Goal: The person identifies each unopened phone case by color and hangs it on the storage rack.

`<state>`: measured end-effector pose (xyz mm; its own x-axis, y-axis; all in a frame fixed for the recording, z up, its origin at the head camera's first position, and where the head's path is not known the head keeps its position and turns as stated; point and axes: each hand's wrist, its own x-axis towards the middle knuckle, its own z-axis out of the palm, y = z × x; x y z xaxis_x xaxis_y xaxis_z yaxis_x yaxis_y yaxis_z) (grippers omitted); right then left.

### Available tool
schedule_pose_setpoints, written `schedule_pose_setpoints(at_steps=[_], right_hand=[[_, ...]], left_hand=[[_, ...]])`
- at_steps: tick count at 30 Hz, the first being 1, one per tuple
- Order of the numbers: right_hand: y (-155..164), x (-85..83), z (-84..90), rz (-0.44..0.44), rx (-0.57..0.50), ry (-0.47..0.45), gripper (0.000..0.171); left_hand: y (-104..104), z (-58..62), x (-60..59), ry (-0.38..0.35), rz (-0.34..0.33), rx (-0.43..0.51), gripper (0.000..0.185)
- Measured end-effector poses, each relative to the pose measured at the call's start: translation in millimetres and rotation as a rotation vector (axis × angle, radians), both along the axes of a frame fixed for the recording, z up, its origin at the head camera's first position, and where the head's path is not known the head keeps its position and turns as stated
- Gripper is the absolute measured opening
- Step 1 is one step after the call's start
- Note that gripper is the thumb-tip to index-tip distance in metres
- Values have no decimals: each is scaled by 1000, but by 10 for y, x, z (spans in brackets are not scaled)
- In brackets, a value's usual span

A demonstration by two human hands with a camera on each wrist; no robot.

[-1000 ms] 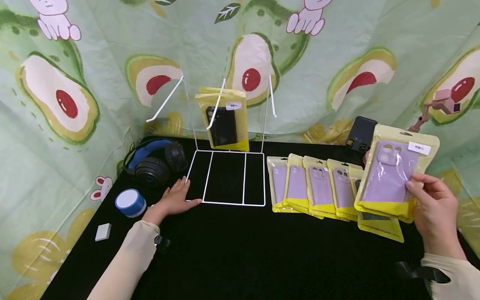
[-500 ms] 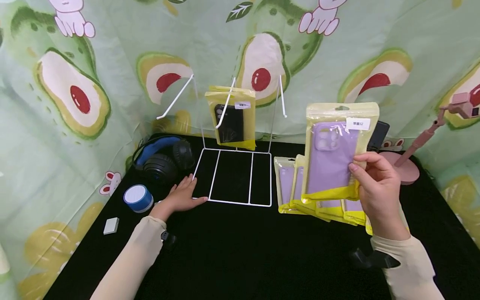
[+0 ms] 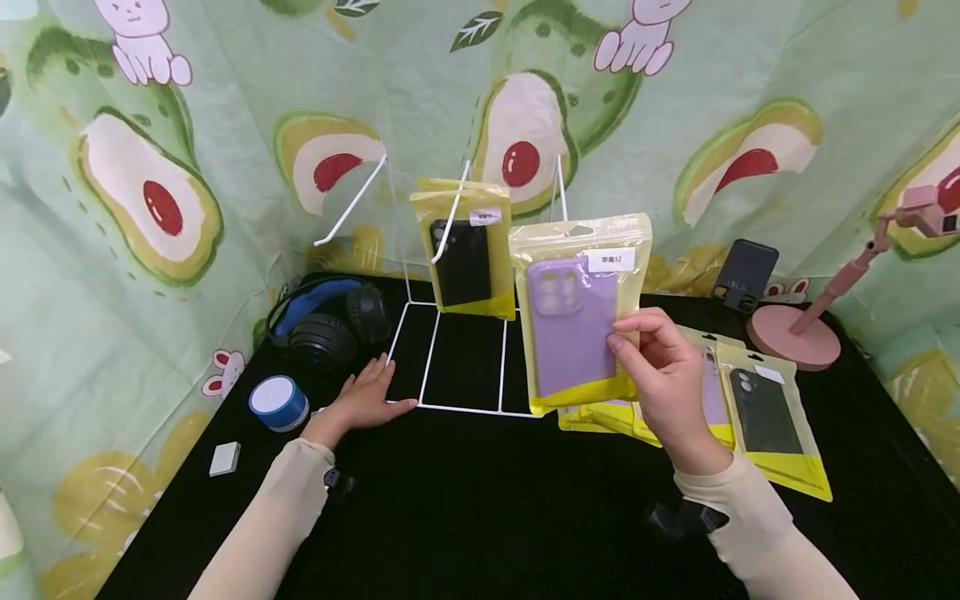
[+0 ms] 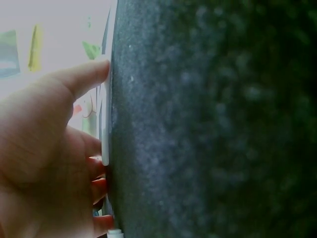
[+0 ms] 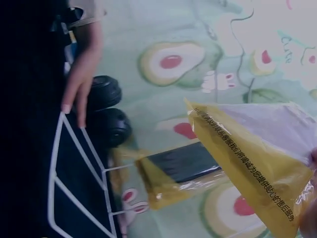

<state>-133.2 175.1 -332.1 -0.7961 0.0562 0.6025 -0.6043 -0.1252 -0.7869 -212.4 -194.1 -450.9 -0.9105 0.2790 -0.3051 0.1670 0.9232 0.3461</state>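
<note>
Pinched the purple-case pouch (image 3: pixel 573 333) by its right edge in the right grip (image 3: pixel 663 375), before the right hook (image 3: pixel 562 187) of the white rack (image 3: pixel 462 409), perhaps touching it. Rested the left grip (image 3: pixel 362 400), straight-fingered and empty, on the rack's base. Saw a black-case pouch (image 3: pixel 467 262) on the middle hook (image 3: pixel 452 212), more pouches (image 3: pixel 768 417) on the surface (image 3: pixel 450 517).

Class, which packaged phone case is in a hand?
The lilac case, pinched by the right hand; the others hang on the white rack or lie on the table.
</note>
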Motion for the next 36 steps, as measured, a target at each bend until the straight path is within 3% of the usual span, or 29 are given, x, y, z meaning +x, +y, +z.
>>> schedule_pose_setpoints(at_steps=[6,9,20,25,30,36], right_hand=[[-29,-117,-86,16,-10,-65,11],[-49,-256,-109,-28,-13,-116,12],[-116,-1053,-151,-170,-87,-259,26],[-100,-1337,-135,-214,-105,-343,28],[-83,-1514,-125,-226,-114,-418,27],[-67,-1611,-132,-214,-108,-446,24]], left_hand=[[-5,28,20,-7,3,4,89],[-16,37,20,-11,3,2,89],[-19,8,-5,-16,4,-7,90],[-5,1,-18,-15,1,-9,89],[-2,-8,-31,-14,1,-15,90],[2,-4,-30,-17,0,-18,90]])
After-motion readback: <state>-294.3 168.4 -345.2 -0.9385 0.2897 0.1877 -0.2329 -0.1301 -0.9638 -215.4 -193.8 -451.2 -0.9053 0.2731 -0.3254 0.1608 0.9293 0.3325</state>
